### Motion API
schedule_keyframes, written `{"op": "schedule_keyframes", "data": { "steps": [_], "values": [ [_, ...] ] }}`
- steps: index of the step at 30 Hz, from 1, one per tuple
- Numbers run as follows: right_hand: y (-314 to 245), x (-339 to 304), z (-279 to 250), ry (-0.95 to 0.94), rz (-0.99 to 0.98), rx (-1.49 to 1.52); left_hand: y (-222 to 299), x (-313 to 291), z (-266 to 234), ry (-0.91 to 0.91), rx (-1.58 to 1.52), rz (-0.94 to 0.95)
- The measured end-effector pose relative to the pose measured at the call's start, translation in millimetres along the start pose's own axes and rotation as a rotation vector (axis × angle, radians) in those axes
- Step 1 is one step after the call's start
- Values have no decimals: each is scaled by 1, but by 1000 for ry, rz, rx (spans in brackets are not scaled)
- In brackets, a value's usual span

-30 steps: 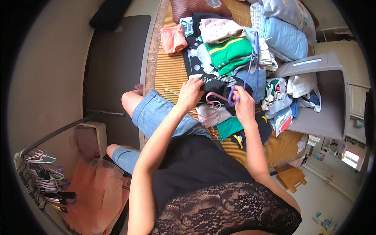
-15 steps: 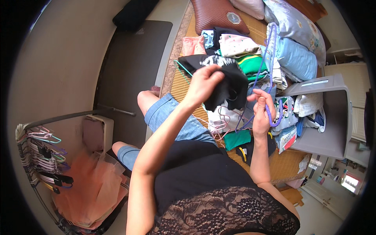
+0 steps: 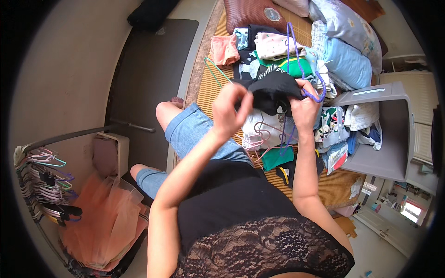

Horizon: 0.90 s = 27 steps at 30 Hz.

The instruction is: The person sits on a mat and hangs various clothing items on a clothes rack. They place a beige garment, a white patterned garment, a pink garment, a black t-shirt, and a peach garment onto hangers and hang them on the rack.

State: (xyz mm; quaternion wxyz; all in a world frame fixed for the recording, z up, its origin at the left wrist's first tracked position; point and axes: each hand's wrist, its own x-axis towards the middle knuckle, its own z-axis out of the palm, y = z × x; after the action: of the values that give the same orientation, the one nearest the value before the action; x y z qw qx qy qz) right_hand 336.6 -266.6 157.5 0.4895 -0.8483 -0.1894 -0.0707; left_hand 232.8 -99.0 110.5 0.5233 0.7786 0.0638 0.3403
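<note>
A black garment with a white pattern along its far edge hangs bunched between my hands, above the bed. My right hand is closed on its right side and also has a purple hanger hooked over it. At the garment's left edge is my left hand, fingers loosely curled and thumb apart, with nothing visible in it. A green hanger sticks out beyond that hand. Pink hangers lie below the garment, on a white cloth.
Folded clothes are piled on the mat-covered bed, near a brown cushion and pillows. A grey bin lies on its side with clothes inside. At the left, a rack bears hangers and peach tulle.
My right hand has moved up and left onto the black garment. My left hand has come off the garment's middle toward its left edge. The purple hanger has shifted left.
</note>
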Motion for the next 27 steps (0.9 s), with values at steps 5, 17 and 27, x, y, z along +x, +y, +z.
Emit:
{"op": "schedule_keyframes", "data": {
  "steps": [5, 17, 27],
  "values": [
    [-1, -5, 8, -2, 37, 55, 17, -31, 30, -174, 92, 95],
    [23, 17, 39, -313, -41, -171, 30, -61, 31, -648, -213, 22],
    [-122, 93, 6, -332, -378, 219, 52, 37, -54, 285, 186, 248]
  ]
}}
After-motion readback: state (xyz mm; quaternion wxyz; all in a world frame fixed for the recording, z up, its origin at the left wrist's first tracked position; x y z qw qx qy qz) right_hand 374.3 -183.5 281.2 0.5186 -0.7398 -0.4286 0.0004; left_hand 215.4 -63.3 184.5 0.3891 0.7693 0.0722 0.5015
